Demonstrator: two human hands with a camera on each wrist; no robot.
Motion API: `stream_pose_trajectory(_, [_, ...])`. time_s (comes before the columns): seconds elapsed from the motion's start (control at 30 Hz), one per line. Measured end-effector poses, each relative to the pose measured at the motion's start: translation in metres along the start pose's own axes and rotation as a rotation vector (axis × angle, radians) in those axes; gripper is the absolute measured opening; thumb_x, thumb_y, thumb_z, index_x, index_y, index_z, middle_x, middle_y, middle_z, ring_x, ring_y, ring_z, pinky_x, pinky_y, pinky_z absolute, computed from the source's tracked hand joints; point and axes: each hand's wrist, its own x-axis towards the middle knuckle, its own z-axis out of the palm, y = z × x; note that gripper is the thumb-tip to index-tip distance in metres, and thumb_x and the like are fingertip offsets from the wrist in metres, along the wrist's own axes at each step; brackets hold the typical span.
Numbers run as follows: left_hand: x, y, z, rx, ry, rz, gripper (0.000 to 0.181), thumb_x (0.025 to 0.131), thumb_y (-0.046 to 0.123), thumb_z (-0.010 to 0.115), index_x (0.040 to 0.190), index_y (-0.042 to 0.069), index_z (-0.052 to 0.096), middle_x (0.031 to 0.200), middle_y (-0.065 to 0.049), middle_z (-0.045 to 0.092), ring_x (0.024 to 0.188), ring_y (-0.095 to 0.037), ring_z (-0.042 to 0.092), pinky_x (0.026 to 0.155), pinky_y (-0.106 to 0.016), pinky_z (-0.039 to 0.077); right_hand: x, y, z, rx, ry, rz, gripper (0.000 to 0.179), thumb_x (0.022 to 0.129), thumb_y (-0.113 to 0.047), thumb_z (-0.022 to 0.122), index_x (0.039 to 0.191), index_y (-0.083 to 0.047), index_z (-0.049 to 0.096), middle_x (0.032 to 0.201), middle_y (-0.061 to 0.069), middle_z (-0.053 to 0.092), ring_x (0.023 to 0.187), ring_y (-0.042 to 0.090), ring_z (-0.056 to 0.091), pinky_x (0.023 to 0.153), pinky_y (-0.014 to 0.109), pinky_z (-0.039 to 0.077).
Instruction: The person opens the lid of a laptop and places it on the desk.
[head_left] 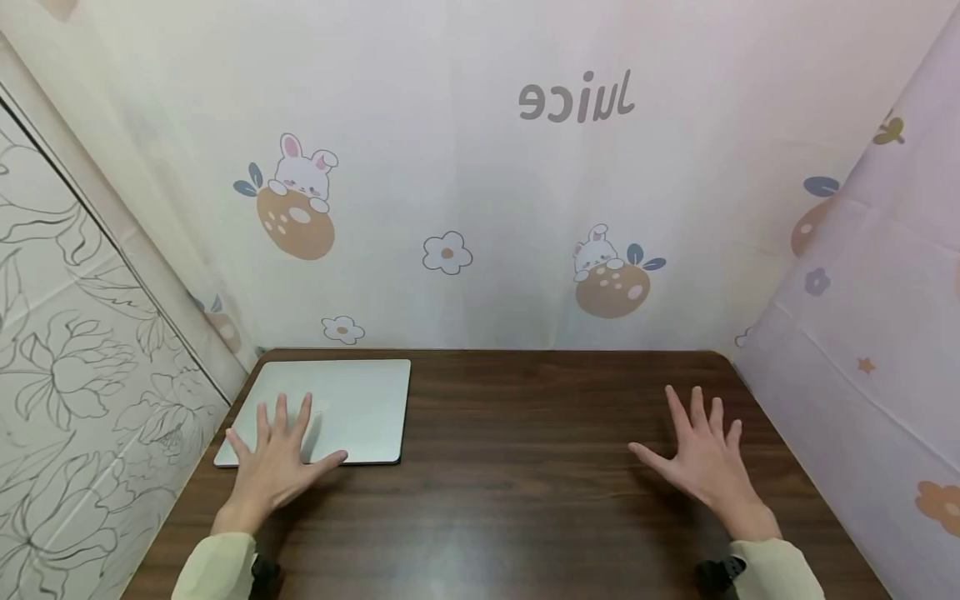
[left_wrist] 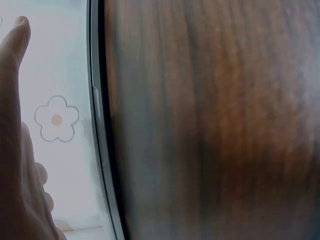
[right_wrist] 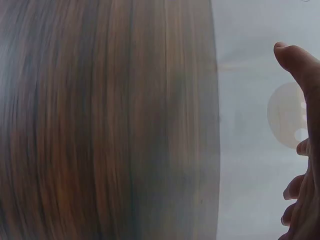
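Observation:
A closed silver laptop (head_left: 352,408) lies flat at the back left of the dark wooden table. Over its front edge is my left hand (head_left: 273,471), fingers spread wide and pointing away, thumb out to the right. In the left wrist view the laptop's thin side edge (left_wrist: 100,115) runs beside that hand's thumb (left_wrist: 17,37), and no object sits in the hand. My right hand (head_left: 708,462) is spread likewise above the right side of the table, holding nothing. Its thumb (right_wrist: 295,60) points inward, well apart from the laptop.
The brown table (head_left: 517,500) reaches back to a pale curtain (head_left: 465,167) printed with rabbits, fruit and flowers. More printed cloth (head_left: 870,333) hangs along the right edge. A white panel (head_left: 75,375) with line-drawn flowers borders the left side.

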Motion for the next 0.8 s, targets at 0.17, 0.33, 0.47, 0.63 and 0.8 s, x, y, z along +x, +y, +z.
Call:
stream_pose_trajectory(0.17, [-0.004, -0.004, 0.004, -0.029, 0.000, -0.036, 0.115, 0.086, 0.082, 0.054, 0.167, 0.027, -0.006, 0.170, -0.030, -0.004, 0.152, -0.062, -0.005, 0.100, -0.091, -0.011, 0.001, -0.011, 0.011, 0.071, -0.022, 0.017, 0.117, 0.088, -0.075, 0.061, 0.167, -0.019, -0.005, 0.167, 0.034, -0.012, 0.146, 0.069, -0.008, 0.105, 0.088, -0.002])
stream_pose_trajectory(0.33, [-0.005, -0.013, 0.002, -0.031, -0.013, -0.051, 0.114, 0.087, 0.082, 0.054, 0.166, 0.029, -0.009, 0.169, -0.033, -0.003, 0.151, -0.063, -0.007, 0.098, -0.091, -0.012, 0.004, -0.028, 0.023, 0.119, -0.051, 0.027, 0.117, 0.088, -0.077, 0.060, 0.167, -0.022, -0.006, 0.168, 0.032, -0.012, 0.147, 0.068, -0.007, 0.106, 0.087, -0.001])
stream_pose_trajectory(0.47, [-0.003, -0.024, -0.002, -0.021, -0.021, -0.058, 0.115, 0.087, 0.082, 0.054, 0.166, 0.028, -0.010, 0.167, -0.036, 0.002, 0.150, -0.064, -0.004, 0.098, -0.092, -0.008, 0.008, -0.048, 0.034, 0.137, -0.064, 0.017, 0.116, 0.087, -0.078, 0.060, 0.167, -0.022, -0.003, 0.169, 0.031, -0.008, 0.149, 0.066, -0.002, 0.109, 0.085, 0.002])
stream_pose_trajectory(0.63, [0.001, -0.036, -0.007, -0.027, -0.048, -0.080, 0.117, 0.087, 0.083, 0.054, 0.165, 0.027, -0.011, 0.167, -0.036, 0.001, 0.148, -0.066, 0.001, 0.099, -0.092, 0.000, 0.014, -0.078, 0.050, 0.139, -0.072, -0.022, 0.115, 0.085, -0.081, 0.059, 0.168, -0.022, 0.004, 0.170, 0.030, 0.000, 0.151, 0.063, 0.003, 0.112, 0.083, 0.006])
stream_pose_trajectory(0.8, [0.007, -0.046, -0.009, -0.050, -0.070, -0.105, 0.117, 0.087, 0.082, 0.053, 0.165, 0.026, -0.013, 0.167, -0.036, 0.000, 0.146, -0.069, 0.005, 0.099, -0.092, 0.006, 0.019, -0.113, 0.066, 0.151, -0.066, -0.084, 0.113, 0.085, -0.079, 0.062, 0.167, -0.020, 0.013, 0.169, 0.029, 0.012, 0.152, 0.060, 0.010, 0.114, 0.080, 0.012])
